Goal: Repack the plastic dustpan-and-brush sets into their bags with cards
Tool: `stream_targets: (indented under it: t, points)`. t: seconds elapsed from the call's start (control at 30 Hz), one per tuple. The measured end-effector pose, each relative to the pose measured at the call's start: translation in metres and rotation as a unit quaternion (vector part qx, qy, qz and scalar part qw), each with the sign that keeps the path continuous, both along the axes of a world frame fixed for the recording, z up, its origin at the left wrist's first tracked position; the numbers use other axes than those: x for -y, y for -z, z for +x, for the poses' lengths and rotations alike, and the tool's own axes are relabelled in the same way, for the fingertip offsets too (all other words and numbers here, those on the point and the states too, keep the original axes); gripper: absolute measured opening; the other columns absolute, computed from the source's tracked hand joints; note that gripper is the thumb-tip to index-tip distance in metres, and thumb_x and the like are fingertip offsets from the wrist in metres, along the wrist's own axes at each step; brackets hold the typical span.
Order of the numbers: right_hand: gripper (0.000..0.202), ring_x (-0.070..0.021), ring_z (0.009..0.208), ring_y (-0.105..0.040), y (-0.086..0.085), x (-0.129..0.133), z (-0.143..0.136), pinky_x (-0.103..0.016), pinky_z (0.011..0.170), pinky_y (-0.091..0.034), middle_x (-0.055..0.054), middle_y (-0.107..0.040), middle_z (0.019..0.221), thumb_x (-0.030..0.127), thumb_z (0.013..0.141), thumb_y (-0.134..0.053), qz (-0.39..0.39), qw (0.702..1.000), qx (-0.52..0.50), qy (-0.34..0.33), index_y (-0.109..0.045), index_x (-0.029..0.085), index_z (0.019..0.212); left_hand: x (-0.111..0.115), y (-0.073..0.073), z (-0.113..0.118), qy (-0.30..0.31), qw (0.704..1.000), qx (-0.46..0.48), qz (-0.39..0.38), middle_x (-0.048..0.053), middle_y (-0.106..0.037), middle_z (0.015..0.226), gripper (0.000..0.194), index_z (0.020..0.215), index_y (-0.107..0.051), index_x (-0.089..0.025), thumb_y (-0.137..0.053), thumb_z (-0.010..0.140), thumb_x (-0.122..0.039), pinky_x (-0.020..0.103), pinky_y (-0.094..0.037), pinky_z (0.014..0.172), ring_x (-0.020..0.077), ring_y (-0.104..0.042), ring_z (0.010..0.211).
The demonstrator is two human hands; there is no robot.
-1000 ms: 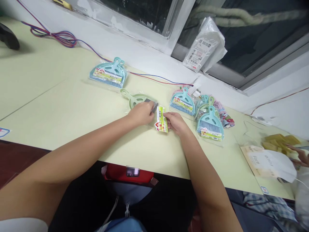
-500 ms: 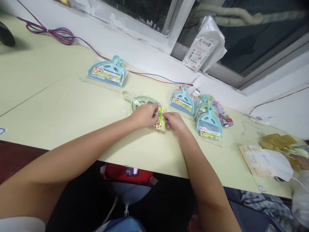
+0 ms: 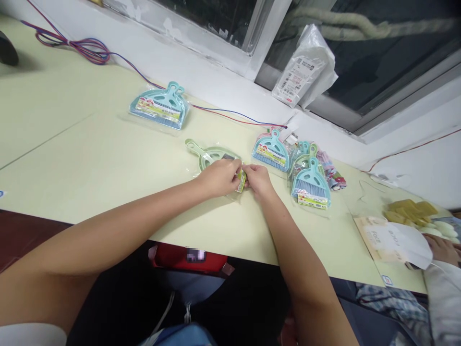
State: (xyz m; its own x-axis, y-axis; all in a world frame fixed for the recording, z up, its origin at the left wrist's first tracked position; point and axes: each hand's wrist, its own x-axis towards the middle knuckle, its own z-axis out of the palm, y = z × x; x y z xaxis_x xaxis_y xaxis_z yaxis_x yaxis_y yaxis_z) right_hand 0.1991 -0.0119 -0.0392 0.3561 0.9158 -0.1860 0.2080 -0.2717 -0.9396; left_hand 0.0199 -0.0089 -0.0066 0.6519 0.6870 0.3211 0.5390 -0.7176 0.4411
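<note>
A green dustpan-and-brush set [image 3: 212, 154] in a clear bag lies on the pale table, its handle pointing to the upper left. My left hand [image 3: 222, 177] is closed over the bag's right end, fingers pinched at a yellow-green label [image 3: 241, 180]. From the right, my right hand [image 3: 257, 179] pinches the label's edge, its fingertips nearly touching those of my left hand. Much of the label is hidden behind the fingers.
A blue bagged dustpan set [image 3: 161, 106] lies at the back left. More sets [image 3: 310, 185] are grouped at the right. Cables [image 3: 86, 50] run along the wall. At the far right, a person's hand [image 3: 442, 249] is beside a white paper [image 3: 406, 242] and yellow pieces [image 3: 410, 212].
My hands have drawn closer together, covering more of the label, and the green set has shifted slightly right. The other person's hand and sleeve reach further into view.
</note>
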Motion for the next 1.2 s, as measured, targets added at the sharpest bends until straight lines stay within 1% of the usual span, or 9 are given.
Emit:
stream_targets:
  t: [0.2,0.27,0.37,0.47,0.57,0.67,0.93,1.1,1.2]
  points:
    - [0.025,-0.0113,0.038,-0.052,0.003,-0.003,0.0,-0.022,0.037,-0.045,0.002,-0.06,0.051,0.026,0.09,-0.062,0.006,1.0,-0.005,0.018,-0.063,0.018,0.067,0.003,-0.002,-0.001,-0.012,0.999,-0.028,0.008,0.011,-0.072,0.093,0.018,0.103,-0.063,-0.016,-0.054,0.088,-0.023,0.035,-0.045,0.067,0.0263,-0.067,0.085]
    - [0.022,-0.0114,0.037,-0.053,0.005,-0.004,0.003,-0.022,0.036,-0.044,0.002,-0.061,0.052,0.026,0.089,-0.064,0.008,1.0,0.014,0.024,-0.065,0.018,0.069,0.003,-0.003,-0.001,-0.009,0.999,-0.037,0.016,0.011,-0.071,0.095,0.02,0.105,-0.065,-0.015,-0.055,0.089,-0.023,0.035,-0.046,0.068,0.0262,-0.067,0.086]
    - [0.015,-0.0127,0.035,-0.054,0.007,-0.006,0.007,-0.022,0.033,-0.041,0.002,-0.064,0.053,0.026,0.087,-0.068,0.017,0.997,0.076,0.026,-0.068,0.018,0.074,0.003,-0.003,-0.001,0.01,0.997,-0.062,0.037,0.012,-0.07,0.099,0.021,0.101,-0.069,-0.015,-0.051,0.092,-0.021,0.036,-0.048,0.072,0.0256,-0.067,0.087]
    - [0.014,-0.0131,0.034,-0.054,0.008,-0.007,0.008,-0.023,0.032,-0.04,0.002,-0.064,0.054,0.027,0.087,-0.068,0.019,0.995,0.093,0.023,-0.069,0.018,0.077,0.003,-0.002,0.0,0.029,0.992,-0.101,0.069,0.016,-0.068,0.103,0.029,0.095,-0.073,-0.012,-0.045,0.096,-0.02,0.038,-0.049,0.076,0.0265,-0.067,0.09]
    - [0.016,-0.0119,0.035,-0.053,0.006,-0.006,0.006,-0.023,0.033,-0.042,0.003,-0.063,0.053,0.026,0.089,-0.065,0.01,0.997,0.071,0.025,-0.068,0.018,0.076,0.006,-0.002,0.001,0.041,0.984,-0.14,0.103,0.018,-0.067,0.105,0.034,0.098,-0.076,-0.009,-0.043,0.097,-0.017,0.039,-0.049,0.083,0.0288,-0.065,0.098]
    - [0.018,-0.0114,0.036,-0.052,0.003,-0.004,0.002,-0.023,0.037,-0.046,0.004,-0.059,0.05,0.025,0.091,-0.063,-0.001,0.999,0.036,0.019,-0.067,0.017,0.075,0.008,-0.002,0.002,0.048,0.979,-0.162,0.113,0.018,-0.068,0.106,0.034,0.101,-0.077,-0.009,-0.044,0.098,-0.017,0.04,-0.049,0.085,0.0293,-0.064,0.101]
    - [0.017,-0.0104,0.04,-0.052,-0.002,-0.003,-0.003,-0.021,0.039,-0.047,0.003,-0.059,0.051,0.023,0.091,-0.064,-0.015,0.999,-0.023,0.028,-0.063,0.018,0.075,0.012,-0.005,-0.004,0.061,0.972,-0.186,0.129,0.02,-0.069,0.105,0.038,0.101,-0.077,-0.009,-0.043,0.1,-0.028,0.042,-0.048,0.08,0.0313,-0.066,0.095]
    - [0.016,-0.0091,0.041,-0.051,-0.004,0.0,-0.008,-0.02,0.042,-0.048,0.004,-0.055,0.05,0.021,0.091,-0.064,-0.023,0.998,-0.063,0.013,-0.062,0.017,0.075,0.012,-0.002,-0.003,0.084,0.971,-0.177,0.136,0.019,-0.071,0.104,0.034,0.101,-0.076,-0.009,-0.047,0.097,-0.025,0.042,-0.049,0.079,0.031,-0.068,0.092]
    - [0.016,-0.0082,0.043,-0.052,-0.003,0.002,-0.01,-0.019,0.043,-0.048,0.005,-0.055,0.053,0.019,0.087,-0.068,-0.015,0.994,-0.106,-0.001,-0.061,0.017,0.073,0.012,-0.001,0.0,0.092,0.972,-0.157,0.15,0.017,-0.071,0.107,0.033,0.098,-0.076,-0.011,-0.046,0.097,-0.026,0.041,-0.049,0.078,0.0293,-0.068,0.09]
